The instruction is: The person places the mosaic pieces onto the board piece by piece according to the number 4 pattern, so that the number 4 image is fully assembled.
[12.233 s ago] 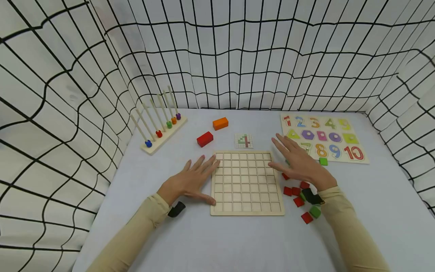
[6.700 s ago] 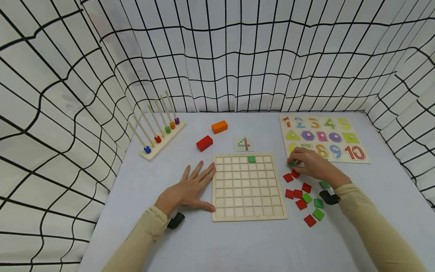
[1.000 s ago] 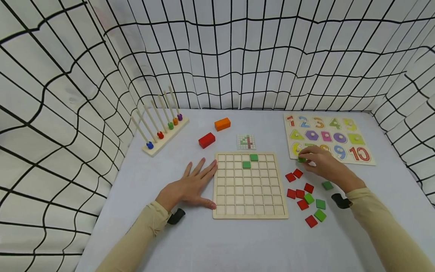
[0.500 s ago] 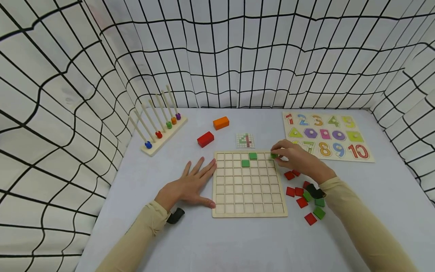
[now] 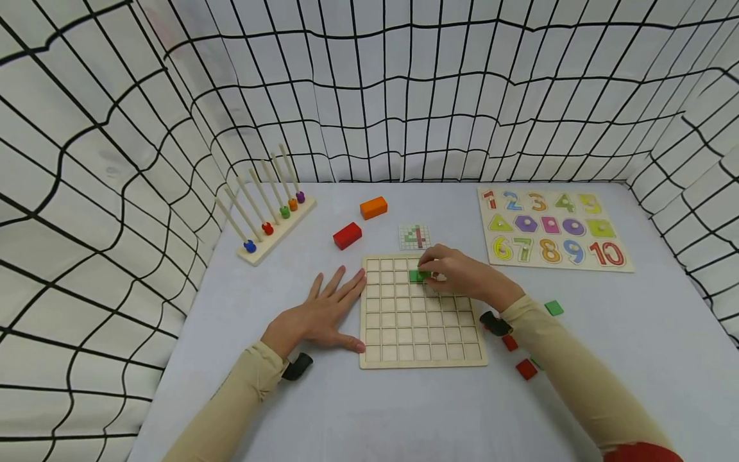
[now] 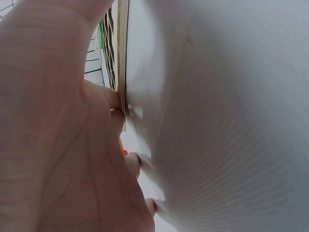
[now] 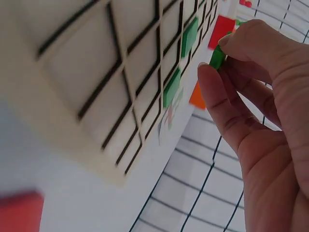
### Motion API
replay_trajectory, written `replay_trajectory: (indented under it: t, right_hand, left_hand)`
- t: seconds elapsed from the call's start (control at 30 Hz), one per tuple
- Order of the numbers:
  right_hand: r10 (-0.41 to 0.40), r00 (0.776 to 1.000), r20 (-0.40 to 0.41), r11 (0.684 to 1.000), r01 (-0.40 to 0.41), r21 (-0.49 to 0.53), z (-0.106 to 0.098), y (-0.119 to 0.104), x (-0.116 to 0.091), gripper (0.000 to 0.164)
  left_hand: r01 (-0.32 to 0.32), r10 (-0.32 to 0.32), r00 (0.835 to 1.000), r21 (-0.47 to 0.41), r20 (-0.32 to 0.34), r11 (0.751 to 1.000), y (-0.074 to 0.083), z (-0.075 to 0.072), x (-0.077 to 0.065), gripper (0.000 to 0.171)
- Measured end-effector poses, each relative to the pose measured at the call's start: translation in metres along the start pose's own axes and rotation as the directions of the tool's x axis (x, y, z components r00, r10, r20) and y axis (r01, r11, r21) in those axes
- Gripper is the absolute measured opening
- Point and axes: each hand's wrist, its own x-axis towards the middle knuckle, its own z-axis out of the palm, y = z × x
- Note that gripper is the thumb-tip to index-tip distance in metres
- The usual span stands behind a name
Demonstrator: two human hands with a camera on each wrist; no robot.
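Your right hand (image 5: 462, 276) pinches a thin, bright green tile (image 7: 217, 58), partly covered by your fingers, above the pale gridded board (image 5: 422, 335), towards its far edge. Your left hand (image 5: 314, 323) lies spread along the board's left edge, thumb near the near corner.

- Pale wooden grid board (image 5: 421, 319): flat, well inside the table's (image 5: 369, 410) far edge.
- Two green square tiles (image 7: 172, 88): in cells near the board's far edge.
- Third green tile (image 7: 217, 58): held tilted above the board.
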Motion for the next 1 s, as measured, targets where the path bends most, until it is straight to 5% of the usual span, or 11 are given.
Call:
replay_trajectory:
  t: [0.33, 1.0]
  right_hand:
    - [-0.081, 0.995, 0.051, 0.996, 0.082, -0.015, 0.027, -0.014, 0.027, 0.015]
    - [-0.075, 0.996, 0.05, 0.997, 0.076, -0.022, 0.036, -0.02, 0.024, 0.004]
  left_hand:
    - [-0.004, 0.004, 1.0, 0.0, 0.005, 1.0, 0.0, 0.0, -0.001, 0.131]
    - [-0.014, 0.014, 1.0, -0.013, -0.002, 1.0, -0.001, 0.0, -0.001, 0.131]
